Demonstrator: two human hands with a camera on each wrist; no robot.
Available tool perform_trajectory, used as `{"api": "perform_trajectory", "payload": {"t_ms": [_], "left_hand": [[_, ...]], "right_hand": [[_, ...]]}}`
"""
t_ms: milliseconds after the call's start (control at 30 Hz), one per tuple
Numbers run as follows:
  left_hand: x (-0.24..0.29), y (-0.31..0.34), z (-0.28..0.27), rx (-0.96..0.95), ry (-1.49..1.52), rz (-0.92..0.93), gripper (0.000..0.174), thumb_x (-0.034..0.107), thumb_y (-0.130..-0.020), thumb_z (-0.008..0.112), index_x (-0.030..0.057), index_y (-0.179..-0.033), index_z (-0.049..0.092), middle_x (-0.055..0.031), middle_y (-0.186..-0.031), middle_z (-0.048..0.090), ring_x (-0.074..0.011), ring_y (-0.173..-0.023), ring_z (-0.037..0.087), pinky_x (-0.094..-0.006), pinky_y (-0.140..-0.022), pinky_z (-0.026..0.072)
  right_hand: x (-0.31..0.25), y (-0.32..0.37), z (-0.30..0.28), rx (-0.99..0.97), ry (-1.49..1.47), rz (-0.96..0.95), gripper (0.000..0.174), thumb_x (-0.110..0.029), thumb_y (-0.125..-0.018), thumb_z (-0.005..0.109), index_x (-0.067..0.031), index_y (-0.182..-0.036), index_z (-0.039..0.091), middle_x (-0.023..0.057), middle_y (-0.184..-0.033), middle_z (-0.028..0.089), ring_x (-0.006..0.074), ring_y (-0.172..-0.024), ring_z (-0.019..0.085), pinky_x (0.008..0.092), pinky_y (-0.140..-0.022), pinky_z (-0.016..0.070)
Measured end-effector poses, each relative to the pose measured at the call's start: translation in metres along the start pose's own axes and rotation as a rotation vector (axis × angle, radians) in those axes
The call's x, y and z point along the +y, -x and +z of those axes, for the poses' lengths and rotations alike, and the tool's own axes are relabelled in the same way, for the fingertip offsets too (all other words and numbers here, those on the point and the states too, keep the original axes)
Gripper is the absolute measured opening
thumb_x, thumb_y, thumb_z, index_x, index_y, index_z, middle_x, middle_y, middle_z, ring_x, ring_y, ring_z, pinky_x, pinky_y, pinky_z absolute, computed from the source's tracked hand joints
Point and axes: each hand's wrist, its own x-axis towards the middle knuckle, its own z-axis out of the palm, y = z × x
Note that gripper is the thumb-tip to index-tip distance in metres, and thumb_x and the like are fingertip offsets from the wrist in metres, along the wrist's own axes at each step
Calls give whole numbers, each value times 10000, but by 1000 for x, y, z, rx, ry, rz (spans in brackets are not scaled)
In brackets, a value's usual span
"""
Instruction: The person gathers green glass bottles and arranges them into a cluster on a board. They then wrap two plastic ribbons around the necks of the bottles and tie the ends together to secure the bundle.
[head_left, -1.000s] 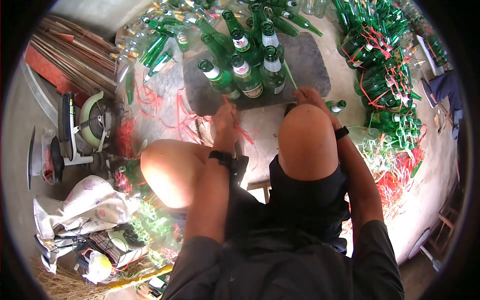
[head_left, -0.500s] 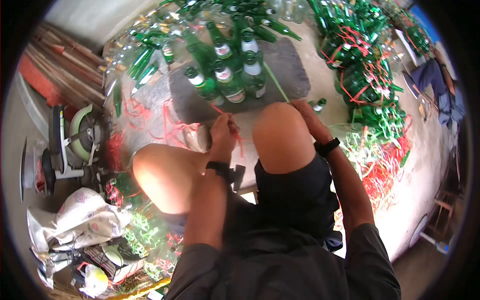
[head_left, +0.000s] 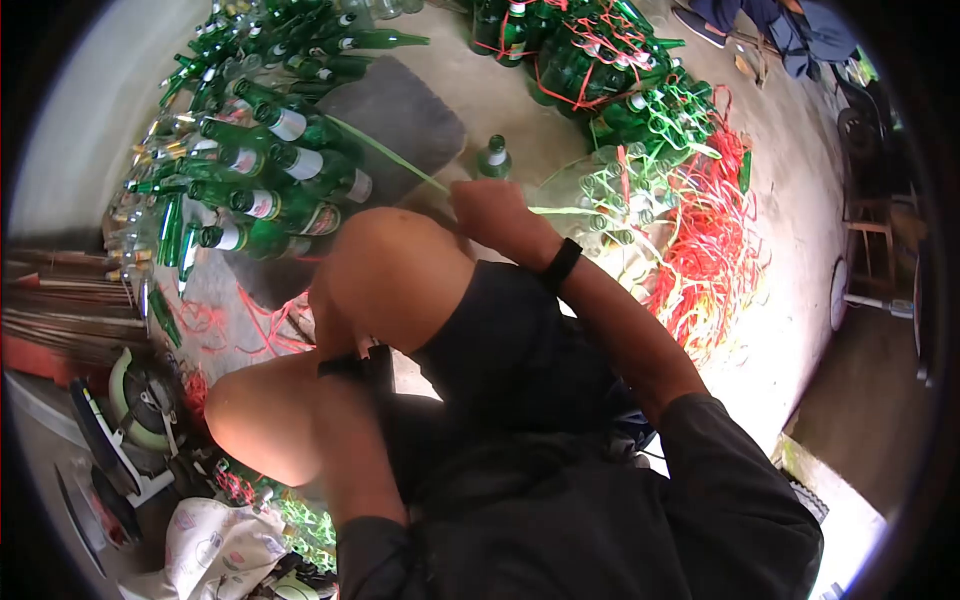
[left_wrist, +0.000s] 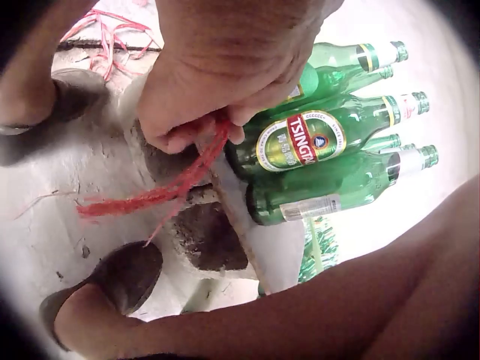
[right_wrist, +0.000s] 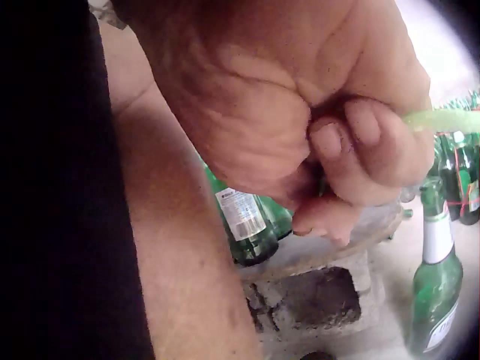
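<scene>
My right hand [head_left: 495, 215] grips a green plastic strap [head_left: 385, 152] beside the right knee. The strap runs taut from the cluster of green beer bottles [head_left: 295, 165], and its tail sticks out past the hand. In the right wrist view the fingers [right_wrist: 364, 150] are curled tightly round it. My left hand [left_wrist: 225, 67] pinches a bundle of red plastic twine [left_wrist: 150, 196] at the near edge of the slab, close by the bottle bases; the knee hides this hand in the head view. The bottles stand upright together on a dark slab [head_left: 400, 110].
One lone bottle [head_left: 494, 158] stands on the floor right of the slab. Bundled bottles [head_left: 600, 70] and a heap of red strapping [head_left: 705, 250] lie to the right. Loose bottles [head_left: 330, 65] fill the back left; a fan [head_left: 145, 400] is at left. Hollow blocks [right_wrist: 315, 300] support the slab.
The head view has swung to the right. My right hand has moved right, away from the slab, drawing out more green strap. My left hand has gone behind the knee in the head view.
</scene>
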Motion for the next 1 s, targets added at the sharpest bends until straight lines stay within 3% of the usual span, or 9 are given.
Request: {"api": "perform_trajectory", "payload": {"t_ms": [200,267,300,400,533,600,733,900,1000], "left_hand": [[4,6,7,-4,-92,9,258,261,-1029,551,27,-1018,658,-52,-806,632,-178,-733,614,-328,-697,500],[3,7,8,16,-128,29,268,267,-1034,545,26,-1021,661,-52,-811,635,-177,-743,617,-323,-706,499],[3,7,9,33,-157,43,273,270,-1036,543,25,-1023,663,-52,-813,637,-176,-748,619,-320,-711,498],[3,7,8,103,-244,82,289,279,-1044,534,24,-1028,668,-51,-821,642,-174,-764,625,-313,-724,496],[-11,-9,-3,167,-295,94,304,289,-1051,526,23,-1033,673,-50,-829,647,-172,-779,631,-305,-737,494],[-33,-25,-8,265,100,27,258,245,-1061,524,28,-1074,664,-46,-807,626,-158,-740,594,-286,-756,489],[-45,-29,6,433,209,-21,208,192,-1051,543,14,-1077,648,-35,-778,596,-135,-691,557,-273,-688,478],[-39,-27,21,110,288,68,219,183,-1045,550,-21,-1060,631,-7,-743,550,-84,-639,506,-246,-549,412],[-14,-10,56,193,244,-9,244,200,-1051,535,-23,-1074,630,-1,-736,546,-85,-642,485,-251,-579,415]], "right_hand": [[3,-2,-25,36,86,-9,169,-189,-941,577,-55,-912,676,177,-807,704,397,-800,709,516,-685,548],[3,-4,-33,-18,5,-138,169,-194,-945,579,-55,-926,674,174,-822,706,401,-808,706,524,-679,543],[4,-9,-29,-136,15,-108,197,-215,-954,571,-49,-912,668,190,-856,702,410,-838,695,514,-695,533],[5,-17,-2,-171,-120,-158,226,-232,-963,563,-42,-887,659,214,-856,679,419,-833,669,495,-717,523],[18,-35,31,-168,-84,-441,265,-250,-975,557,-19,-874,637,228,-830,649,428,-789,631,484,-716,504],[16,-37,29,-201,-173,-407,345,-372,-943,609,-41,-927,704,215,-914,693,426,-869,659,505,-730,505],[12,-41,24,-251,-373,-470,327,-339,-960,597,-24,-928,678,236,-886,671,433,-811,628,524,-715,477],[3,-47,21,-243,-506,-418,277,-294,-949,608,-21,-944,652,242,-855,640,420,-796,612,502,-704,470],[-18,-39,-1,-224,-552,-351,275,-228,-982,596,33,-894,590,218,-803,603,358,-706,576,449,-650,437]]}}
